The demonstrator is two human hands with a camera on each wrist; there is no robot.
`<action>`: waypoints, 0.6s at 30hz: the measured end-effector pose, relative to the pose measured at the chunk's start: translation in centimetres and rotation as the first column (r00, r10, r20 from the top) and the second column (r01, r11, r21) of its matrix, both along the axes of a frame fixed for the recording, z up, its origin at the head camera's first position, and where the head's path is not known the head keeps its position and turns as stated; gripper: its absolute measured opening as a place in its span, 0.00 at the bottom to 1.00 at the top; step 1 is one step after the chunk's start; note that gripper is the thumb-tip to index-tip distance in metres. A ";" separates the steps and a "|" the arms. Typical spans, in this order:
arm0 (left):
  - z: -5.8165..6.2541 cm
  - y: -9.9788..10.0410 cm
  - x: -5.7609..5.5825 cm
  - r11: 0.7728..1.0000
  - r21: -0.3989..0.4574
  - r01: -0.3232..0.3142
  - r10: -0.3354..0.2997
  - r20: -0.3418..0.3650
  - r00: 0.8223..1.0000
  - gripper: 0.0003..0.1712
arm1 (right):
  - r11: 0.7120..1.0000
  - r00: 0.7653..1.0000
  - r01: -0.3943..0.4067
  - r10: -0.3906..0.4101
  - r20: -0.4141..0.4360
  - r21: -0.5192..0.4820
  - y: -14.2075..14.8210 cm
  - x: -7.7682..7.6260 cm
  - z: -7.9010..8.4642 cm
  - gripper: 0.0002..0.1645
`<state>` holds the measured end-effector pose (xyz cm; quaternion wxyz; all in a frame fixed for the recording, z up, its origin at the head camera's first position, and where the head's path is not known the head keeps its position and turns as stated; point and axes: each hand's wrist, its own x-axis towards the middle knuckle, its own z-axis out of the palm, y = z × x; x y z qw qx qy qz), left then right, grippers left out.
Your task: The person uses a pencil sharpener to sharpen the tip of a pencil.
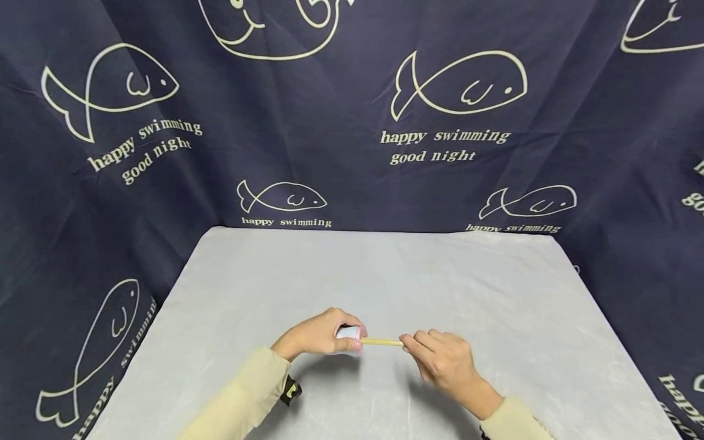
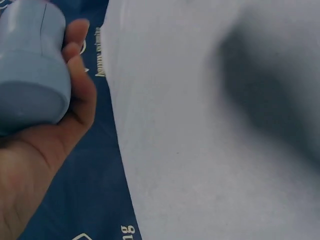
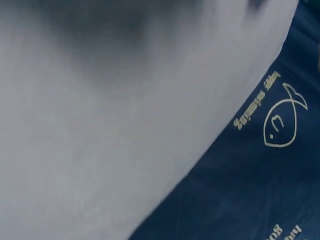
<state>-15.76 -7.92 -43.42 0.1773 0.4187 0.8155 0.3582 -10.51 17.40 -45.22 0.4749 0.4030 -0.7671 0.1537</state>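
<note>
My left hand (image 1: pixel 321 332) grips a light blue, rounded pencil sharpener (image 2: pixel 32 75) with a pink end (image 1: pixel 360 333). In the left wrist view its wide base faces the camera, and the fingers (image 2: pixel 82 87) curl round its far side. A thin yellow pencil (image 1: pixel 381 341) runs level from the pink end across to my right hand (image 1: pixel 442 359), which pinches its other end between thumb and fingers. The pencil's left tip is hidden at the sharpener. Both hands are held over the front middle of the table, their shadows below.
A pale cloth covers the table (image 1: pixel 385 275). Behind it and at both sides hangs a dark blue curtain (image 1: pixel 352 140) printed with white fish and lettering. A black band (image 1: pixel 290 390) shows at the left sleeve (image 1: pixel 242 394).
</note>
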 end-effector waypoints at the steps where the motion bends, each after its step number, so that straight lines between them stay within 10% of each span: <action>1: -0.2 0.0 0.2 1.000 -0.007 -0.020 0.020 -0.022 1.000 0.11 | 1.000 0.996 -0.002 0.003 0.094 -0.014 0.1 0.2 -0.4 0.20; 3: -0.3 0.2 0.8 0.998 -0.030 -0.064 0.060 -0.110 0.992 0.14 | 0.998 0.947 0.035 -0.018 0.320 -0.048 0.1 0.7 -0.7 0.13; 4: -0.3 0.3 1.0 0.996 -0.038 -0.076 0.067 -0.180 0.981 0.16 | 0.996 0.884 0.063 -0.026 0.467 -0.063 0.1 0.9 -0.6 0.11; 7: -0.2 0.5 1.6 0.994 -0.075 -0.084 0.039 -0.468 0.883 0.24 | 0.984 0.543 0.131 0.032 0.839 -0.122 0.3 0.9 0.1 0.05; 10: -0.2 0.6 1.8 0.993 -0.088 -0.083 -0.006 -0.718 0.696 0.28 | 0.967 0.174 0.170 0.162 0.971 -0.192 0.8 0.4 0.6 0.09; 12: -0.2 0.5 1.9 0.992 -0.096 -0.084 -0.024 -0.790 0.613 0.29 | 0.959 0.059 0.137 0.244 0.968 -0.249 1.1 0.0 0.7 0.12; 13: -0.3 0.5 1.9 0.991 -0.098 -0.086 -0.028 -0.805 0.593 0.29 | 0.959 0.038 0.128 0.251 0.967 -0.253 1.1 -0.2 0.7 0.12; 15: -0.4 0.4 1.9 0.991 -0.097 -0.094 -0.022 -0.804 0.594 0.29 | 0.968 0.083 0.109 0.216 0.973 -0.225 1.1 -0.3 0.8 0.11; 16: -0.5 0.3 2.0 0.990 -0.091 -0.103 -0.008 -0.787 0.617 0.29 | 0.976 0.151 0.101 0.178 0.972 -0.194 1.1 -0.4 0.9 0.09; 18: -0.4 0.0 1.9 0.989 -0.075 -0.130 0.035 -0.726 0.687 0.30 | 0.989 0.367 0.078 0.089 0.926 -0.126 0.8 -0.4 0.8 0.06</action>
